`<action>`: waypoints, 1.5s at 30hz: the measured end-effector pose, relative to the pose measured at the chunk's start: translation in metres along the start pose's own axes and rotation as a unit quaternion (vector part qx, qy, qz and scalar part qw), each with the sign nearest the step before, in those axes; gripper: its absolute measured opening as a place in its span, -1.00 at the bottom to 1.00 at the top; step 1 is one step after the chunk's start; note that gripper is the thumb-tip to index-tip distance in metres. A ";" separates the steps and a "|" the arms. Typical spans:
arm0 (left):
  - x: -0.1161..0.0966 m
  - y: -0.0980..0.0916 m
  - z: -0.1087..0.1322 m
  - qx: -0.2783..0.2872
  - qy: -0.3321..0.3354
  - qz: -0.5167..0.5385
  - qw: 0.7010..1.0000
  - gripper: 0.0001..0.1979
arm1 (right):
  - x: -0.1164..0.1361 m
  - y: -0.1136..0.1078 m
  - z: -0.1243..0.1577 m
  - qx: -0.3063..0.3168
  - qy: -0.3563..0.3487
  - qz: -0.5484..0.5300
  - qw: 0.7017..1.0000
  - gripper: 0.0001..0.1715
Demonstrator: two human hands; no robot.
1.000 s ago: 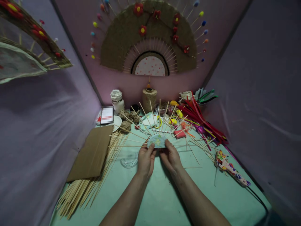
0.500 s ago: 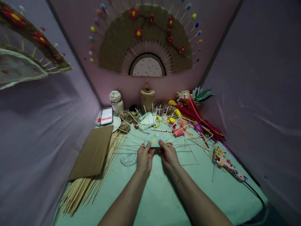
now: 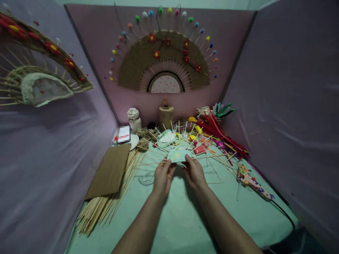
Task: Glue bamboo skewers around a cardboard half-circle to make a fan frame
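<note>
Between my two hands is a small half-round fan base (image 3: 178, 155), covered in pale blue-green patterned material, with thin wooden sticks (image 3: 152, 150) fanning out from its curved edge. My left hand (image 3: 162, 175) pinches its lower left corner, thumb on top. The lower right corner is pinched by my right hand (image 3: 195, 173), thumb also on top and fingers beneath. The piece is held above the table, its straight edge towards me. A clear protractor (image 3: 146, 180) lies just left of my left hand.
Left, cardboard (image 3: 109, 173) lies over a bundle of sticks (image 3: 96, 211). At the back stand a jar (image 3: 134, 119) and a twine spool (image 3: 166, 118), near yellow-handled scissors (image 3: 177, 139). Red pipe cleaners (image 3: 219, 132) and a patterned glue gun (image 3: 253, 183) are right. A large decorated fan (image 3: 135, 63) hangs behind.
The view has tilted up, showing more of the wall fan. Both hands have moved slightly right with the half-round piece, which now tilts a little. The grip stays on both corners.
</note>
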State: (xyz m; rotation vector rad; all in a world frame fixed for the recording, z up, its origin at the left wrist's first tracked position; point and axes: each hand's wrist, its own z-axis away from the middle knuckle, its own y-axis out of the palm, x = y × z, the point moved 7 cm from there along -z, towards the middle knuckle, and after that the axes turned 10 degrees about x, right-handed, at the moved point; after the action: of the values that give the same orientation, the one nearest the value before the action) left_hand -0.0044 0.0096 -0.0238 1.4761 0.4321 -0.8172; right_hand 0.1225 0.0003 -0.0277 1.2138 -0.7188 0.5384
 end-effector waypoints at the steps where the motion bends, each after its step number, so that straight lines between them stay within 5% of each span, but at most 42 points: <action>1: -0.001 0.002 0.008 0.018 -0.014 -0.043 0.999 -0.69 | 0.008 -0.003 0.006 -0.007 -0.007 -0.003 1.000 -0.64; 3: -0.004 0.000 0.026 0.058 -0.037 -0.175 0.982 -0.59 | 0.029 -0.017 0.019 -0.033 -0.027 -0.011 0.999 -0.66; 5: -0.010 -0.009 0.046 0.091 -0.028 -0.361 0.928 -0.57 | 0.052 -0.039 0.035 -0.089 -0.061 -0.028 0.994 -0.66; 10: -0.026 -0.044 0.079 0.044 0.012 -0.776 0.629 -0.47 | 0.088 -0.087 0.074 -0.169 -0.078 -0.038 0.982 -0.67; 12: -0.027 -0.056 0.079 0.021 -0.015 -0.835 0.549 -0.41 | 0.092 -0.097 0.086 -0.181 -0.074 -0.032 0.980 -0.66; 15: -0.029 -0.063 0.067 0.012 -0.042 -0.874 0.483 -0.42 | 0.089 -0.104 0.098 -0.180 -0.069 -0.029 0.981 -0.64; 18: -0.028 -0.066 0.047 0.025 -0.055 -0.887 0.458 -0.45 | 0.075 -0.101 0.103 -0.166 -0.042 -0.025 0.985 -0.61; 23: -0.036 -0.066 0.006 0.045 0.005 -0.869 0.492 -0.50 | 0.044 -0.083 0.103 -0.124 0.019 -0.022 0.992 -0.60; 27: -0.053 -0.064 0.000 0.024 0.100 -0.812 0.574 -0.53 | 0.029 -0.071 0.099 -0.098 0.035 -0.041 0.994 -0.58; 30: -0.056 -0.060 0.025 0.014 0.120 -0.748 0.653 -0.62 | 0.024 -0.068 0.095 -0.087 0.041 -0.040 0.995 -0.58; 33: -0.038 -0.053 0.060 0.006 0.016 -0.640 0.768 -0.73 | 0.018 -0.062 0.091 -0.071 0.051 -0.034 0.996 -0.57; 36: -0.003 -0.035 0.088 0.026 -0.134 -0.370 0.919 -0.65 | 0.010 -0.051 0.090 -0.047 0.066 -0.022 0.997 -0.55; 38: 0.013 -0.016 0.098 0.032 -0.174 -0.162 0.971 -0.60 | 0.003 -0.041 0.092 -0.028 0.078 -0.010 0.996 -0.55; 41: 0.020 0.004 0.097 0.027 -0.145 0.053 0.988 -0.65 | -0.009 -0.029 0.097 0.000 0.098 0.009 0.995 -0.55; 45: 0.019 -0.001 0.094 -0.083 -0.111 0.133 0.981 -0.71 | -0.011 -0.024 0.104 0.042 0.101 0.042 0.993 -0.55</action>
State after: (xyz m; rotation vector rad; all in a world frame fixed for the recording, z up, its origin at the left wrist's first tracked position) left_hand -0.0131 -0.0854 -0.0296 1.2396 0.1261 -0.7039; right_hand 0.1105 -0.1064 -0.0327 1.1913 -0.5812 0.7572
